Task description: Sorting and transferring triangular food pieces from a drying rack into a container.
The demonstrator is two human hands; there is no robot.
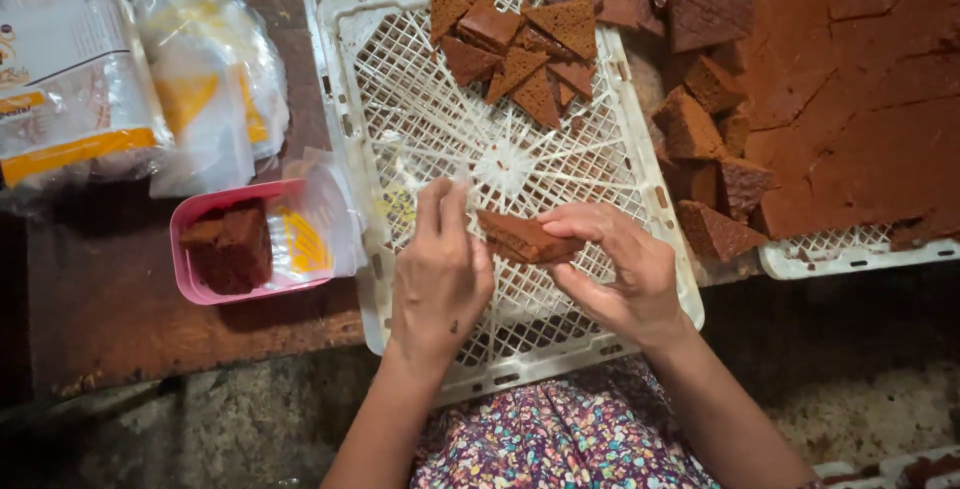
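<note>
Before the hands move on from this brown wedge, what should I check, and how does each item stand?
1. Cake wedge held by both hands: ok, right hand and left hand pinch it.
2. Wedge over the white lattice crate: ok.
3. Pile of cut triangles at the crate's far end: ok.
4. Pink tub holds dark pieces: ok.
5. Wrapper on the wedge: cannot tell.

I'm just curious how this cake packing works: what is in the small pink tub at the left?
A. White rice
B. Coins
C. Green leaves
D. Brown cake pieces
D: the pink tub holds dark brown cake pieces, the same colour as the cake slice held between the left hand and the right hand over the white crate.
</note>
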